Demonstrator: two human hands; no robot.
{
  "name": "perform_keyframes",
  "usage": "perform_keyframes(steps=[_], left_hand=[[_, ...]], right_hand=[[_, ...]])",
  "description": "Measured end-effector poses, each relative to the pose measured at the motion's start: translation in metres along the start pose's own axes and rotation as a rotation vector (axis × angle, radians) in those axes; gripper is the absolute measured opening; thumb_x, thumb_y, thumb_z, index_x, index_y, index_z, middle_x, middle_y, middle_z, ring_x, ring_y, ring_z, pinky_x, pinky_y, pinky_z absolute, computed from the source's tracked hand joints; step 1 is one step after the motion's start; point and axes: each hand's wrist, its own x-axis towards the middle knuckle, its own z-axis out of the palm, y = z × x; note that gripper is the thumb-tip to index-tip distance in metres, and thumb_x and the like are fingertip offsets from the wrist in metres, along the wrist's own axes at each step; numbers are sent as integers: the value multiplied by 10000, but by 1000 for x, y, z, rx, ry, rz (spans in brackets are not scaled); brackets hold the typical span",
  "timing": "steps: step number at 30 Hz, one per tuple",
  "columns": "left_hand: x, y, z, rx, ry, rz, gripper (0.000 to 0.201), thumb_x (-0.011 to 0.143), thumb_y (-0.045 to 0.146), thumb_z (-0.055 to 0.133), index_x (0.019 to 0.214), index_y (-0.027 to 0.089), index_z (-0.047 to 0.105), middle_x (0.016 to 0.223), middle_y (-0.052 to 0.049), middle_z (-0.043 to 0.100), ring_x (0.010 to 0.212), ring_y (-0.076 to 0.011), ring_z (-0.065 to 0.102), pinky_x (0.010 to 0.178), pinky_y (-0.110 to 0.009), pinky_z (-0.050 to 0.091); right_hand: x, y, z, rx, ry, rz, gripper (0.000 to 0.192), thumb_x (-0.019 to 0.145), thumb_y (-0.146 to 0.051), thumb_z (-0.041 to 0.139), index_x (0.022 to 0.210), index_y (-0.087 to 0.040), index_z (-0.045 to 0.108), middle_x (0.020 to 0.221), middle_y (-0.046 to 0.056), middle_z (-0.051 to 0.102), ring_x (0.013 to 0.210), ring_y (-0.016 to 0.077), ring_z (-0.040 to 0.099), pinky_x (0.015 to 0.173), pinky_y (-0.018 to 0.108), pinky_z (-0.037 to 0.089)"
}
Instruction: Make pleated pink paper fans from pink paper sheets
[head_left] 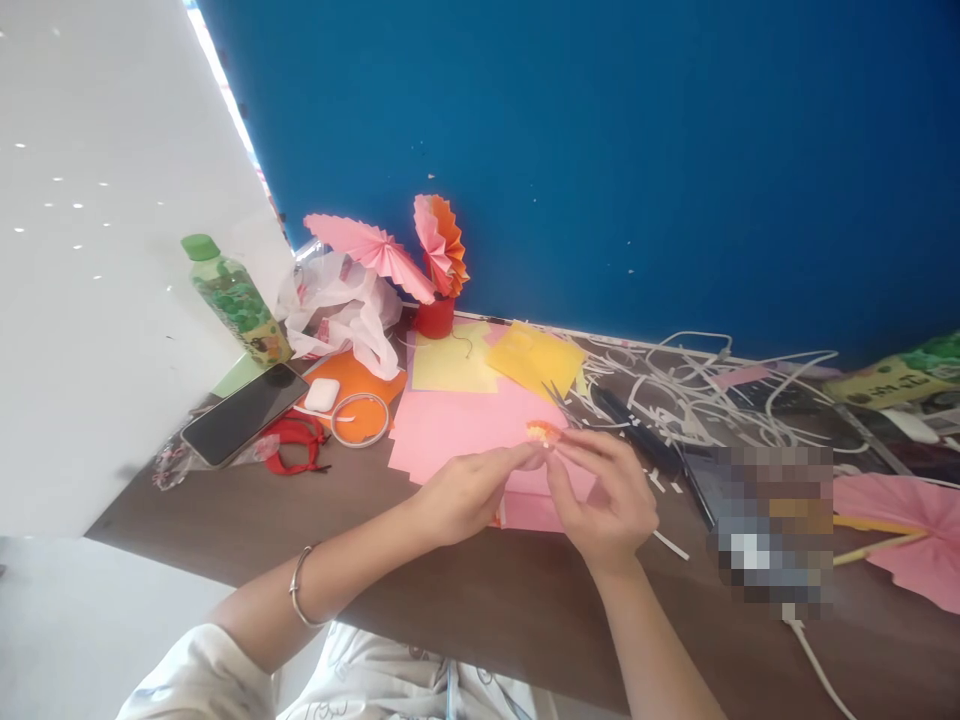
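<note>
Both hands meet over the brown table (480, 600), pinching one small orange paper piece (541, 432) between their fingertips. My left hand (469, 490), with a bangle on its wrist, holds it from the left. My right hand (604, 495) holds it from the right. Under the hands lies a stack of pink paper sheets (457, 425). Black-handled scissors (626, 425) lie just beyond my right hand. Yellow sheets (499, 362) lie further back.
A phone (244, 412), a white earbud case (322, 394), red bands (298, 442) and a green bottle (234, 298) sit at the left. Folded paper fans (409, 252) stand in a red cup by the blue wall. White paper strips (705, 395) and a pink fan (911, 535) lie at the right.
</note>
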Motion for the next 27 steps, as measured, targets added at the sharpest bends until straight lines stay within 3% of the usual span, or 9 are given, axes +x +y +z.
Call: perform_keyframes(steps=[5,14,20,25,27], left_hand=[[-2,-3,3,27,10,11,566,823,37,343,1349,237,281,1203,-56,571,1073,-142,564,886,-289,492],[-3,-4,0,126,-84,0,649,772,-1,347,1364,238,231,1207,-69,565,985,-153,605,807,-300,521],[-1,0,0,32,-70,-86,605,809,31,349,1358,254,231,1193,-67,566,988,-157,607,792,-279,515],[1,6,-1,-126,-95,-101,556,826,40,350,1324,286,313,1113,-50,573,659,-67,631,698,-228,523],[2,7,-1,-179,-76,-109,545,823,45,368,1314,279,328,1108,-52,557,636,-53,612,700,-230,523]], right_hand=[[2,-1,0,7,-8,-9,235,682,-92,680,847,-244,606,871,47,650,767,199,628,676,376,532],[-2,1,1,-23,-70,-29,215,727,-89,637,866,-244,585,931,58,621,811,191,601,722,377,518],[-5,1,2,-58,-109,-41,236,750,-64,595,905,-236,547,966,65,616,858,197,580,749,375,503],[-5,1,2,-101,-137,-121,263,756,-62,587,937,-249,544,1029,73,587,878,197,578,727,357,503],[-4,0,2,-79,-149,-113,271,761,-56,577,945,-252,543,1030,72,580,880,195,580,727,354,507]])
